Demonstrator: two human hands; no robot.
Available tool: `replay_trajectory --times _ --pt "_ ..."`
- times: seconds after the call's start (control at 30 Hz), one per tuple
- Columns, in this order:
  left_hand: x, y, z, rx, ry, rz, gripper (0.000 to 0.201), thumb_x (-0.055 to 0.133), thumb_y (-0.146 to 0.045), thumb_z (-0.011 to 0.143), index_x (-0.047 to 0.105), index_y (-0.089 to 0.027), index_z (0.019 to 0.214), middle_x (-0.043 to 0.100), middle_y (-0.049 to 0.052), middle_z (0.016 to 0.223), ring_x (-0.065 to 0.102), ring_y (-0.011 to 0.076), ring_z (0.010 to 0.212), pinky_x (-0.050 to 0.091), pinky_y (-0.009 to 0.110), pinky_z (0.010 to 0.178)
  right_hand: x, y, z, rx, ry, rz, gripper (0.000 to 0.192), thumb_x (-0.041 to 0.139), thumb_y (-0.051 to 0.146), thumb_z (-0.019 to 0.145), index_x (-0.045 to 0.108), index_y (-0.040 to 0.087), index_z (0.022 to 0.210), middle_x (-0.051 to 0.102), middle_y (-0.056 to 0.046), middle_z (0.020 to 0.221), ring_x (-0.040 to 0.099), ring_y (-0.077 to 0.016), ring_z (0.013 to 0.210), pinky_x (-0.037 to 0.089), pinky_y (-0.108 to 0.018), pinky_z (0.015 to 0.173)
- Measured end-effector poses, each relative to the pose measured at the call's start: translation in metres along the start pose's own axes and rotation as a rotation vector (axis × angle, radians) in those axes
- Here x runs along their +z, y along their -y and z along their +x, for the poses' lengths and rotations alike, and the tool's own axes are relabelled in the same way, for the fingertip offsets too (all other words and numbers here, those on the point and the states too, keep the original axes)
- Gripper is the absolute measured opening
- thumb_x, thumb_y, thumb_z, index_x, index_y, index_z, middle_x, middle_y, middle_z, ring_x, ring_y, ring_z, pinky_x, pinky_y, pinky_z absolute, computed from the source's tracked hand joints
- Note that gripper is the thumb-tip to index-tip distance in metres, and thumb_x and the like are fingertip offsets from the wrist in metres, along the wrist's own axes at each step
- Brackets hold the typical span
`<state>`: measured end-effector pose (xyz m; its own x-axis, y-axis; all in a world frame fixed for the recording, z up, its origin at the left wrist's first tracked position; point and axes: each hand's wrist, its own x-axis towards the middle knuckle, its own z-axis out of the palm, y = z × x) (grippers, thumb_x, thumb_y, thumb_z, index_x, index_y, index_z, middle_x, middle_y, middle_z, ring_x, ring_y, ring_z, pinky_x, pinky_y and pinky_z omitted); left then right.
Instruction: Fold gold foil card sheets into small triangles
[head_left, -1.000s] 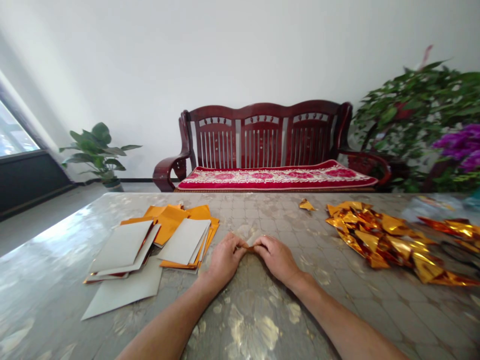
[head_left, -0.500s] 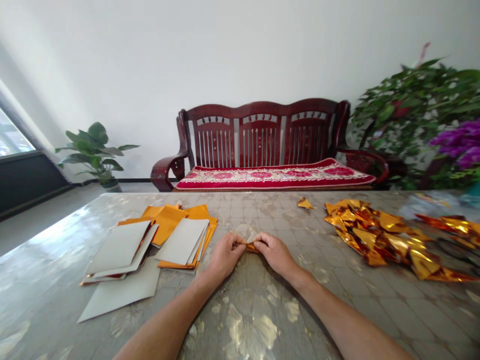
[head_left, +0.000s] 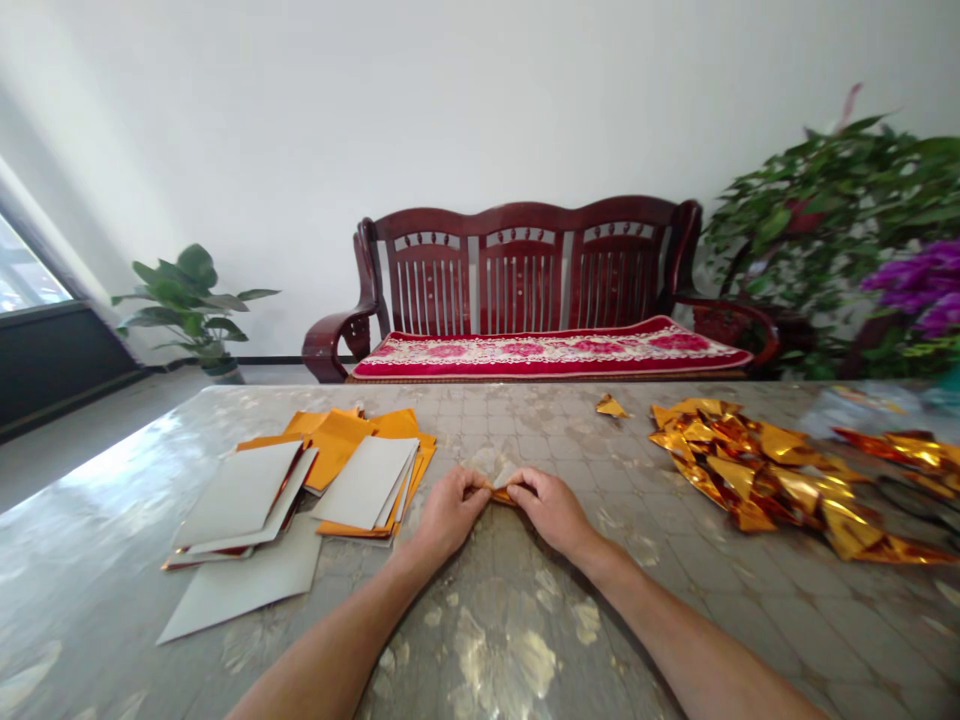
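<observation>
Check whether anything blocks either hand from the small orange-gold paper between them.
Nothing visible does: the left hand and right hand already pinch the orange-gold paper. The grey-backed sheets and crumpled gold foil pieces lie off to either side.

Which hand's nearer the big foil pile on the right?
Right. The right hand is left of the big foil pile, not touching it; the left hand is farther left. Both pinch a small orange piece between them.
</observation>
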<state>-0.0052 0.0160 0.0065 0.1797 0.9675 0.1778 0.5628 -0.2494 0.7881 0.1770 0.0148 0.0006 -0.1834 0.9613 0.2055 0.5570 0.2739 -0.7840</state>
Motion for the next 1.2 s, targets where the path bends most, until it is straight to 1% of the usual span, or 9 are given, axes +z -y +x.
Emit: replay_trajectory --times 0.17,0.37,0.47,0.57,0.73,0.9,1.03,1.1,1.2 --pt "0.001 -0.001 -0.001 -0.030 -0.025 -0.017 0.011 0.056 -0.017 0.078 0.068 -0.017 0.080 0.064 -0.001 0.073 0.056 0.0138 0.069 0.038 0.022 0.063 0.000 0.001 -0.001 -0.008 -0.031 0.016 0.020 0.051 0.031 0.084 0.068 0.022 0.081 0.070 -0.001 0.079 0.063 -0.0189 0.077 0.042 -0.027 0.070" --pt "-0.001 -0.004 0.000 -0.045 -0.020 -0.036 0.010 0.057 -0.021 0.077 0.065 -0.017 0.072 0.061 -0.002 0.065 0.053 0.0133 0.062 0.034 0.022 0.058 0.000 0.001 -0.001 0.000 -0.057 0.064 0.021 0.050 0.032 0.084 0.068 0.021 0.082 0.071 -0.001 0.080 0.063 -0.0193 0.078 0.042 -0.028 0.070" --pt "0.000 -0.002 0.001 -0.041 -0.001 -0.078 0.010 0.056 -0.022 0.076 0.065 -0.017 0.073 0.060 -0.002 0.065 0.052 0.0128 0.061 0.034 0.022 0.057 0.001 0.002 0.000 -0.003 -0.058 0.080 0.023 0.049 0.034 0.084 0.067 0.021 0.082 0.070 -0.001 0.080 0.063 -0.0195 0.078 0.043 -0.028 0.071" --pt "0.001 0.001 0.002 -0.058 0.010 -0.175 0.013 0.057 -0.023 0.075 0.066 -0.016 0.080 0.060 -0.003 0.066 0.051 0.0118 0.061 0.035 0.021 0.056 0.002 0.003 0.000 0.008 -0.051 0.117 0.025 0.048 0.036 0.083 0.067 0.020 0.082 0.069 -0.002 0.078 0.063 -0.0200 0.078 0.044 -0.029 0.072" --pt "0.000 0.001 0.003 -0.168 0.116 -0.400 0.022 0.062 -0.030 0.074 0.066 -0.014 0.088 0.056 -0.006 0.057 0.046 0.0081 0.049 0.029 0.019 0.049 0.002 0.007 0.000 0.054 -0.064 0.201 0.029 0.050 0.039 0.080 0.069 0.017 0.080 0.070 -0.004 0.077 0.063 -0.0202 0.075 0.046 -0.029 0.070" --pt "-0.002 -0.005 0.002 -0.188 0.151 -0.562 0.024 0.069 -0.034 0.069 0.062 -0.014 0.081 0.058 -0.006 0.062 0.042 0.0035 0.043 0.029 0.017 0.044 0.001 0.012 -0.001 0.069 -0.073 0.220 0.030 0.051 0.039 0.079 0.072 0.018 0.079 0.072 -0.004 0.075 0.064 -0.0200 0.073 0.046 -0.028 0.068" --pt "-0.001 -0.008 0.000 -0.242 0.170 -0.636 0.029 0.070 -0.038 0.068 0.058 -0.016 0.082 0.053 -0.009 0.049 0.039 0.0041 0.036 0.025 0.016 0.040 0.000 0.013 -0.002 0.066 -0.076 0.206 0.029 0.051 0.037 0.078 0.072 0.018 0.077 0.072 -0.004 0.074 0.064 -0.0200 0.071 0.046 -0.028 0.066" --pt "0.000 -0.009 -0.001 -0.251 0.182 -0.656 0.031 0.071 -0.040 0.068 0.057 -0.016 0.083 0.055 -0.008 0.047 0.043 0.0053 0.037 0.029 0.016 0.041 0.000 0.014 -0.003 0.064 -0.077 0.217 0.028 0.051 0.037 0.078 0.072 0.018 0.077 0.072 -0.004 0.074 0.064 -0.0201 0.071 0.045 -0.028 0.066" --pt "0.000 -0.009 -0.001 -0.242 0.168 -0.698 0.034 0.074 -0.041 0.066 0.057 -0.016 0.081 0.059 -0.005 0.052 0.049 0.0061 0.043 0.036 0.017 0.046 0.000 0.014 -0.003 0.073 -0.080 0.243 0.028 0.052 0.038 0.078 0.072 0.018 0.076 0.072 -0.004 0.074 0.064 -0.0199 0.071 0.045 -0.028 0.066"
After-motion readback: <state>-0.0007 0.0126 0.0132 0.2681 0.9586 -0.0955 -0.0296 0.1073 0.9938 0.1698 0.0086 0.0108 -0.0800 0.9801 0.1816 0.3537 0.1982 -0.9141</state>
